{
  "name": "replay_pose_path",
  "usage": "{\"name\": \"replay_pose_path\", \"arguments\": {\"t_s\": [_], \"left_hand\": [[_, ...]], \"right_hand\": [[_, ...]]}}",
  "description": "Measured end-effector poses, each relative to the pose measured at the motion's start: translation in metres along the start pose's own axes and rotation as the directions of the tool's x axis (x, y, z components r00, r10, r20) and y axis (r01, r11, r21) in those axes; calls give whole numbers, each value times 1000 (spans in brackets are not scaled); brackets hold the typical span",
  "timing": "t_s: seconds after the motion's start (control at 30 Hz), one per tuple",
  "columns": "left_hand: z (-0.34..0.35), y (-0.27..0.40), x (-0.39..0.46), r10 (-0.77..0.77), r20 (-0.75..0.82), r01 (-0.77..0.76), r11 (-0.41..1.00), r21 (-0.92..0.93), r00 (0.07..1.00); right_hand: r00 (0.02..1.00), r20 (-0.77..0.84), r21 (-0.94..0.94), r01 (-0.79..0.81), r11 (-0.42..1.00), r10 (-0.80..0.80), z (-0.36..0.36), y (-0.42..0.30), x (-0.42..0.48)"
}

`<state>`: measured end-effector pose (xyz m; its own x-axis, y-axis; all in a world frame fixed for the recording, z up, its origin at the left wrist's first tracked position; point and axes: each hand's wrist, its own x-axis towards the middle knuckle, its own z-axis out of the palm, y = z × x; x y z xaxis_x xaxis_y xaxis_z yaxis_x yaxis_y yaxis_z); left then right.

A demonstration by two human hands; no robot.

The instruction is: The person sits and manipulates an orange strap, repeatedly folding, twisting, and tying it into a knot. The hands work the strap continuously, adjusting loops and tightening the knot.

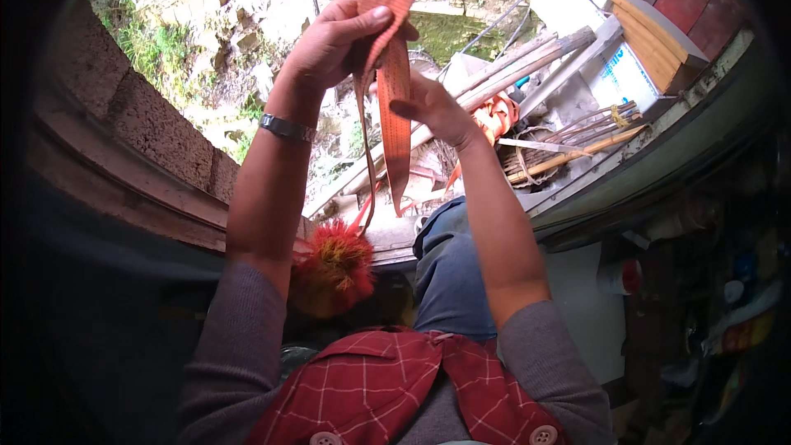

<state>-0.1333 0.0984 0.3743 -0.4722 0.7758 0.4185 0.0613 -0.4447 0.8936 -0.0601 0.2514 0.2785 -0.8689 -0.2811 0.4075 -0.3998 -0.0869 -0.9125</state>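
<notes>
My left hand [337, 43], with a dark band at the wrist, grips a wide orange woven webbing strap [393, 136] near the top of the view. The strap's layers run above the hand, and long loops of it hang below, down to the sill. Beside the hanging part is my right hand [439, 105], its thumb and fingers around the strap's edge; whether they press on it cannot be made out. A bundle of orange strap [496, 116] lies outside, beyond my right wrist. A red and yellow bristly tuft [337, 259] is by my left forearm.
Wooden poles [525, 68] lean outside the doorway, near a bound bundle of sticks [537, 157]. White boxes [624, 77] and a wooden block [658, 43] stand at the upper right. A stone sill [392, 238] crosses before me. A rocky bank [216, 18] rises beyond.
</notes>
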Motion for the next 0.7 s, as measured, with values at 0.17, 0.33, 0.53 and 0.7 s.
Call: {"name": "replay_pose_path", "arguments": {"t_s": [0.17, 0.33, 0.53, 0.7], "left_hand": [[4, 37, -2, 80, -62, -74, 993, 97, 995], [-21, 25, -25, 35, -186, -12, 993, 119, 982], [-73, -55, -82, -309, -322, 297, 951, -88, 895], [-67, -100, -102, -383, -251, 320, 912, -258, 889]], "right_hand": [[963, -217, -193, -202, 960, 159, 12, 59, -9], [734, -673, -272, -138, 952, -86, -34, 45, 1], [604, -776, -257, -39, 966, -182, -73, -68, 36], [623, -732, -342, 12, 940, -274, -89, -140, 69]]}}
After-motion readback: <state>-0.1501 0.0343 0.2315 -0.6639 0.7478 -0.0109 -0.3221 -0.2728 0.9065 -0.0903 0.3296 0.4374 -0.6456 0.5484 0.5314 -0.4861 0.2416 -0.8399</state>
